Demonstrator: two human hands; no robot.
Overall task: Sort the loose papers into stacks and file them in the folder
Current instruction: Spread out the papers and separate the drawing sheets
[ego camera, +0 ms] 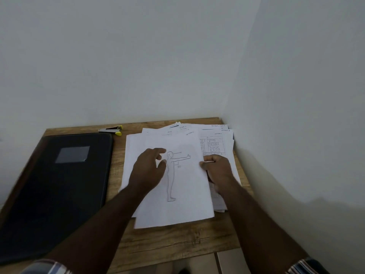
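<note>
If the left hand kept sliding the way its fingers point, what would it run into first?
The left hand lies open on the top sheet, fingers aimed up and to the right. Going straight on, it would probably cross the drawn figure's head and reach the fanned papers behind, near the wall. Depth is hard to judge.

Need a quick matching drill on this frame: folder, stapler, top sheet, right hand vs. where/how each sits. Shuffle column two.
Column 1:
1. black folder
2. stapler
3. top sheet with the figure drawing
4. right hand

Column 2:
A. pinching the right edge of the top sheet
B. closed, flat on the left side of the table
C. on top of the paper pile, under the left hand
D. at the table's far edge, near the wall

Pairs: 1-B, 2-D, 3-C, 4-A
</note>
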